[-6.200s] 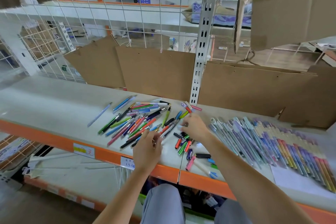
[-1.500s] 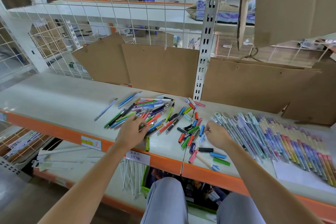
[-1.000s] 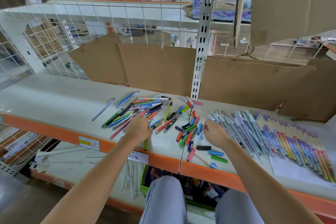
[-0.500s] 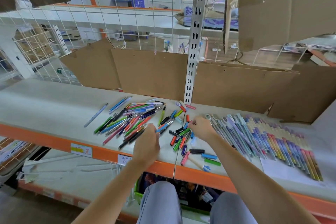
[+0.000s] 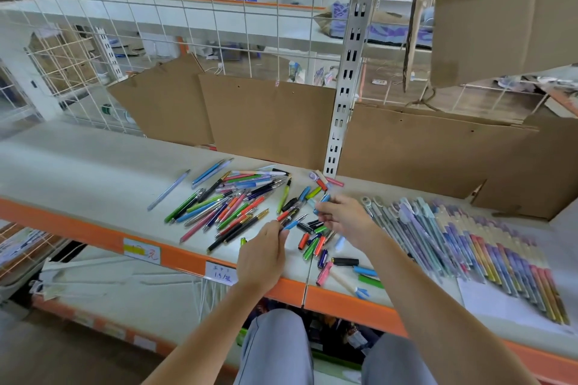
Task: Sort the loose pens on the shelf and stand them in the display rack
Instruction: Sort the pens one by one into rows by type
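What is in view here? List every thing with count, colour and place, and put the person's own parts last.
Loose pens: dozens, mixed green, blue, red, pink, black; heaped mid-shelf.
Short pens and caps: many, mixed colours; scattered near the front edge, below the hands.
Sorted pens: long overlapping row, grey and lilac running to yellow and red; right part of shelf.
Shelf: one, pale top, orange front edge with two price labels.
Cardboard sheets: several, brown; standing along the back.
Slotted upright: one, white; centre back.
Wire grid: white; behind the shelf.
Left hand: pinching a blue pen.
Right hand: holding a blue pen piece.
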